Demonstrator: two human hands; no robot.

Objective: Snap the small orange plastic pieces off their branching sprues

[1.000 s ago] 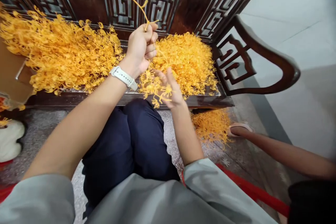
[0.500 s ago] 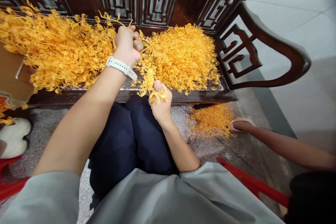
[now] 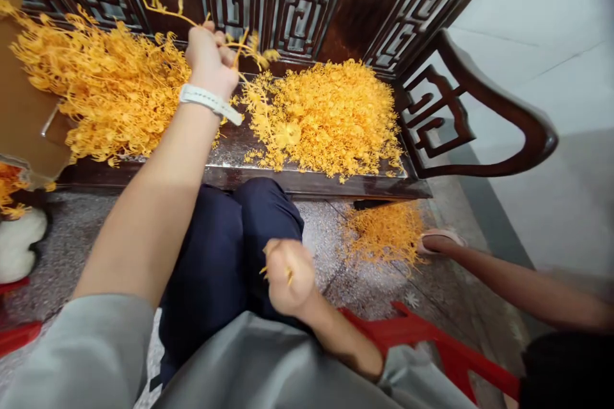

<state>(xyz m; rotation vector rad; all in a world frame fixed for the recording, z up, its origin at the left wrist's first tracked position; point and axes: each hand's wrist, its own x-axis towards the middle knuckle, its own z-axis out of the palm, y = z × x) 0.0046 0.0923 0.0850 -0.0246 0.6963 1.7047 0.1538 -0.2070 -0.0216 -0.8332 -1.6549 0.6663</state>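
My left hand [image 3: 211,61], with a white watch band on its wrist, is closed around a curly yellow plastic stem [image 3: 165,9]. Ends of the stem stick out on both sides of the fist, above the bench. Low over my lap is my right hand [image 3: 290,275], blurred and closed, with thin yellow bits poking out between the fingers. A heap of long yellow stems [image 3: 129,96] lies on the bench to the left. Right of it sits a mound of small yellow plastic pieces [image 3: 336,115], with a pale, blurred cluster [image 3: 288,133] at its near left side.
The dark wooden bench [image 3: 268,182] has a carved back and a curved armrest [image 3: 522,121]. Thin orange stems [image 3: 384,233] lie on the floor by another person's foot [image 3: 441,239]. Red plastic chairs [image 3: 417,329] stand at both sides. A cardboard box [image 3: 29,108] is at left.
My right hand has drawn back from the bench edge to my lap, leaving its yellow cluster at the mound. My left hand has moved left and up with the stem.
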